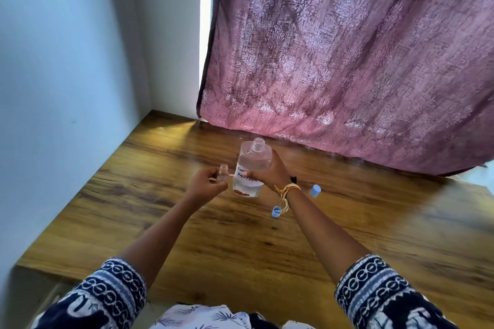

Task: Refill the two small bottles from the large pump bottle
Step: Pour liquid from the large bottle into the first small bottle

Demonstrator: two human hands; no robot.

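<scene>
Over the bench (347, 235) our right hand (270, 172) wraps the uncapped, half-full big bottle (252, 165); our left hand (207, 184) pinches an open, seemingly empty small bottle (222, 172); two blue caps (315, 190) lie off; pouring hasn't begun.

One large bottle (252, 165), one small bottle (222, 172), two blue caps (315, 190) (275, 212), two hands (207, 184) (271, 172)

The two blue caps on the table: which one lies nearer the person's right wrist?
The blue cap just below the wrist's yellow thread bracelet, almost touching its dangling threads. The other blue cap lies farther right, clear of the arm.
</scene>
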